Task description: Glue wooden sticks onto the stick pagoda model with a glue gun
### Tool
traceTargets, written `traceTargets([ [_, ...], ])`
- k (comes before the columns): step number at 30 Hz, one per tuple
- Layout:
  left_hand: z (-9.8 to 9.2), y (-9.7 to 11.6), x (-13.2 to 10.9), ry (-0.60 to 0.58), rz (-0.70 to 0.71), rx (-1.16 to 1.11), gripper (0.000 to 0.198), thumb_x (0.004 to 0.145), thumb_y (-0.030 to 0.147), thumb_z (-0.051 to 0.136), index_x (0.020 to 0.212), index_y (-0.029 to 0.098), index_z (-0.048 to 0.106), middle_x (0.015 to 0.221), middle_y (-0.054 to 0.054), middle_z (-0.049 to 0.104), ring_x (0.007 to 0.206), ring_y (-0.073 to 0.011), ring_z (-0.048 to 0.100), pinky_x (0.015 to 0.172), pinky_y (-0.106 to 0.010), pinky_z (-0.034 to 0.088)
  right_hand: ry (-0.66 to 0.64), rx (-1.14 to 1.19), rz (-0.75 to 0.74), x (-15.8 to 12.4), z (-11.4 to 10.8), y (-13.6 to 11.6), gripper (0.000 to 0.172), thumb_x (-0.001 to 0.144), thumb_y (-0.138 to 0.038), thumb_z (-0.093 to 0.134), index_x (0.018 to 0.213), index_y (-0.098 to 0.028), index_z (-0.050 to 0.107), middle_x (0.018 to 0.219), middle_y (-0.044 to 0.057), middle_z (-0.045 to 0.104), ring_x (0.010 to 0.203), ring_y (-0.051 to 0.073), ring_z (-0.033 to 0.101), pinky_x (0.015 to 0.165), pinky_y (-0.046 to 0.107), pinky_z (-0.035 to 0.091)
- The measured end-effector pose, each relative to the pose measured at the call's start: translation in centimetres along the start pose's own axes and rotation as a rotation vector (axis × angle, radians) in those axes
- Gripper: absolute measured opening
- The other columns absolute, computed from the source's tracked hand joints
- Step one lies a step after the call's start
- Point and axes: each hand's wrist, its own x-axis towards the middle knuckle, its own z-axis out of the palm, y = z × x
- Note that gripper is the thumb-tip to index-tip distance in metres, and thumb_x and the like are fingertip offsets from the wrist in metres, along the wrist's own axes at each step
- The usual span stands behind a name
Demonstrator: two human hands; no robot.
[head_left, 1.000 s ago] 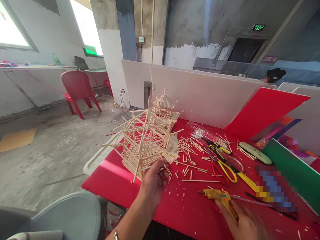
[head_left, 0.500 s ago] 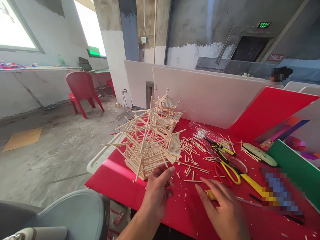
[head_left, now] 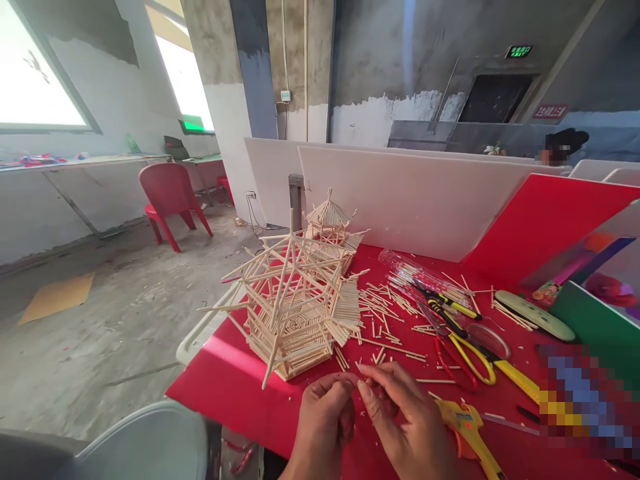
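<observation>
My left hand (head_left: 325,410) is closed, thumb pressed on the curled fingers, at the front of the red tabletop. Its fingertips meet those of my right hand (head_left: 413,413), whose thumb and index finger come together in a pinch. Whatever lies between the fingers is too small to make out. Just beyond them stands a pavilion model built of thin wooden sticks (head_left: 295,313), its roof an open frame of slanting sticks. A yellow hot glue gun (head_left: 467,423) lies beside my right hand, partly hidden by it. Loose cut sticks (head_left: 380,303) are scattered past my fingers.
Behind the model rises a smaller stick pavilion (head_left: 329,217) with a finished-looking roof. Yellow-handled pliers (head_left: 450,313), red-and-yellow scissors (head_left: 465,360) and a green oval case (head_left: 535,313) lie to the right. White boards (head_left: 380,193) border the back. A grey stool (head_left: 145,440) stands at left.
My right hand has moved left to meet my left hand, which has drawn back slightly toward me. More of the glue gun now shows. The view has shifted a little.
</observation>
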Motion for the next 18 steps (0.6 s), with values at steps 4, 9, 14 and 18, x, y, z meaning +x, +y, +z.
traceTargets([
  [4, -0.3, -1.1, 1.1, -0.031, -0.015, 0.005, 0.035, 0.057, 0.041, 0.086, 0.066, 0.011, 0.070, 0.034, 0.006, 0.041, 0.031, -0.0030, 0.027, 0.037, -0.019, 0.016, -0.082, 0.138, 0.069, -0.2, 0.9, 1.4, 0.026, 0.096, -0.029, 0.051, 0.114, -0.026, 0.070, 0.090, 0.006, 0.067, 0.080, 0.014, 0.067, 0.070, 0.020, 0.056],
  [9, -0.9, -2.6, 2.8, 0.049, -0.007, 0.025, 0.054, 0.036, 0.056, 0.091, 0.061, 0.013, 0.069, 0.028, 0.008, 0.035, 0.028, -0.0025, 0.023, 0.034, -0.019, 0.013, -0.122, 0.384, 0.231, 0.1, 0.9, 2.3, 0.023, 0.093, -0.035, 0.057, 0.107, -0.028, 0.074, 0.087, 0.004, 0.068, 0.079, 0.015, 0.068, 0.069, 0.021, 0.057],
  [14, -1.5, -2.8, 3.2, 0.084, 0.043, 0.134, 0.056, 0.036, 0.060, 0.090, 0.050, 0.015, 0.059, 0.030, 0.006, 0.040, 0.028, -0.0016, 0.023, 0.033, -0.019, 0.014, -0.162, 0.616, 0.337, 0.1, 1.4, 3.0, 0.022, 0.090, -0.040, 0.061, 0.098, -0.027, 0.076, 0.083, 0.004, 0.068, 0.075, 0.016, 0.068, 0.065, 0.024, 0.057],
  [18, -0.7, -2.4, 2.5, 0.052, 0.045, 0.178, 0.053, 0.045, 0.061, 0.087, 0.054, 0.014, 0.065, 0.037, 0.002, 0.050, 0.031, -0.0033, 0.030, 0.035, -0.019, 0.019, -0.115, 0.551, 0.316, -0.1, 1.8, 3.8, 0.019, 0.088, -0.039, 0.064, 0.089, -0.024, 0.076, 0.076, 0.003, 0.066, 0.065, 0.014, 0.065, 0.058, 0.021, 0.054],
])
